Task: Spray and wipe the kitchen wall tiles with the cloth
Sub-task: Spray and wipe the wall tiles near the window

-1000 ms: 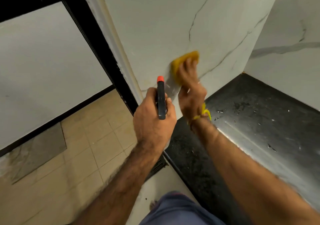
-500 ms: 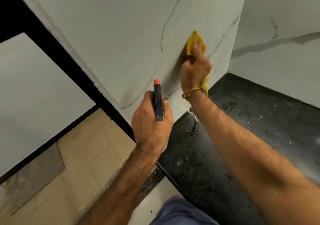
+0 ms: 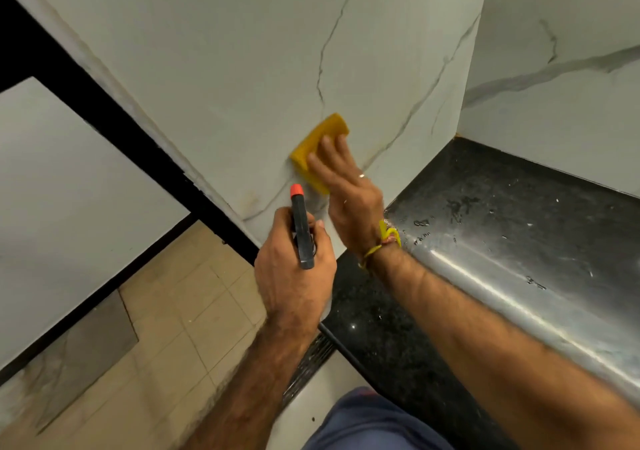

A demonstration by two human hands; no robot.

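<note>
Here, flat right hand [image 3: 346,186], yellow cloth [image 3: 317,146], veined marble tile [image 3: 225,79]

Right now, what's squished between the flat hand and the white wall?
In the head view, a yellow cloth lies between the right hand and the wall tile; the hand's straight fingers press it flat against the tile.
</note>
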